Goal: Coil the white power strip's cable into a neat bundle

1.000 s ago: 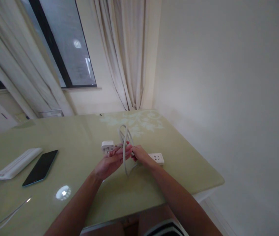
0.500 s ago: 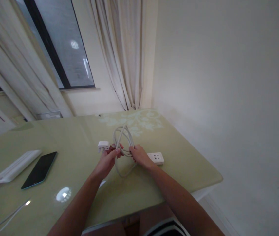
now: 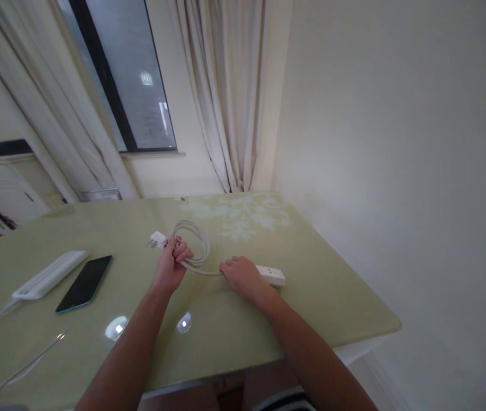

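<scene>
My left hand [image 3: 171, 267] is closed around a looped white power cord [image 3: 205, 245], held a little above the table. The cord's white plug [image 3: 158, 239] sticks out to the left of those fingers, prongs pointing left. From the loops, one stretch of cord runs right to my right hand [image 3: 243, 278], whose fingers are curled on it. Just beyond that hand lies a white power strip [image 3: 272, 275], its sockets facing up. The right hand hides the strip's near end and where the cord enters it.
On the left of the glossy green table [image 3: 209, 342] lie a black phone [image 3: 84, 284] and a second, long white device [image 3: 50, 275] with a cable. A thin white charging cable [image 3: 33, 362] is in front. A wall [image 3: 397, 171] borders the right side.
My left hand has drawn the looped cord and plug left, away from my right hand. The stretch between the hands is now straighter. The view has shifted slightly left.
</scene>
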Demonstrator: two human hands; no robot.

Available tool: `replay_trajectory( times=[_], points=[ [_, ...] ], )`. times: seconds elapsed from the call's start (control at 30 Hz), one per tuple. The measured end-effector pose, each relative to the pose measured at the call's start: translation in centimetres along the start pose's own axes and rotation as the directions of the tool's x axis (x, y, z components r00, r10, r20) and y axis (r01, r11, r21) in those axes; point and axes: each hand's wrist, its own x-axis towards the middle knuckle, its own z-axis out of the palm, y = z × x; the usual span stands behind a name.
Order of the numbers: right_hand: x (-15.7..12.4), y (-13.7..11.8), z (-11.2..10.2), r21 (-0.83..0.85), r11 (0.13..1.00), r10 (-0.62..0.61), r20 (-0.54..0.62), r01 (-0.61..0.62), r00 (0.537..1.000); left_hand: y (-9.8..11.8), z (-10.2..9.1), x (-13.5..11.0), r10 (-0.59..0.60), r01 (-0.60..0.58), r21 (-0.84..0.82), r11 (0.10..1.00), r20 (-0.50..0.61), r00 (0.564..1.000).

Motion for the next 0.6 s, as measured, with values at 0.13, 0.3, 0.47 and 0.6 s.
replay_trajectory(
  times=[0.13,0.3,0.47,0.6],
  points=[
    [0.2,-0.6,-0.3,-0.134,0.991,-0.018,-0.074,0.008,0.997,0.8,0.0,0.0,0.148,-0.136,0.125,0.983,-0.096,0.984],
    [-0.4,0.2,-1.2,-0.135,0.978,0.129,-0.205,-0.158,0.97,2.6,-0.6,-0.8,0.226,-0.224,0.041,0.974,-0.052,0.973],
    [-0.7,1.4,-2.3,0.064,0.884,0.458,-0.326,-0.464,0.827,4.0,-1.6,-1.3,0.015,0.013,-0.184,0.983,0.151,0.988],
    [-0.5,2.2,-1.7,0.296,0.787,0.611,-0.261,-0.541,0.747,2.7,-1.4,-1.6,-0.175,0.217,-0.113,0.97,0.297,0.939]
  ],
)
